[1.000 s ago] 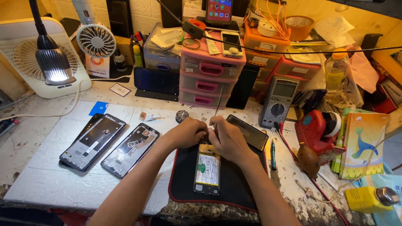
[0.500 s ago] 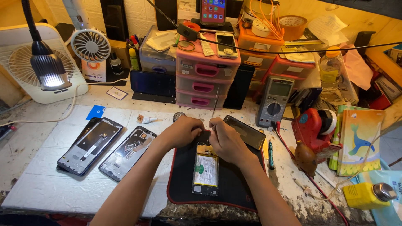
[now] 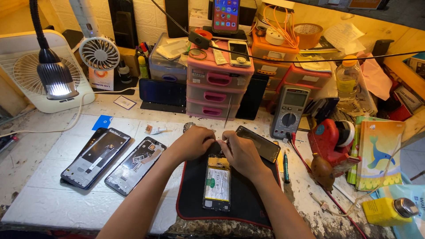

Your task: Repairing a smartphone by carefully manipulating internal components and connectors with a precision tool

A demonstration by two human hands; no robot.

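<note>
Left hand (image 3: 193, 142): curled, fingers pressed at phone (image 3: 217, 182) top, 12 o'clock.
Right hand (image 3: 240, 152): a thin tool (image 3: 227, 116) is pinched, held upright.

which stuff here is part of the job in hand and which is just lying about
In use:
- opened phone under both hands
- black mat it lies on
- left hand and right hand, both at the phone's top end
- thin tool, apparently in the right hand's grip

Lying about:
- two phone frames
- multimeter
- pink drawers
- lamp
- fan
- yellow bottle

Opened phone's (image 3: 217, 183) top under hands (image 3: 219, 146)
</note>
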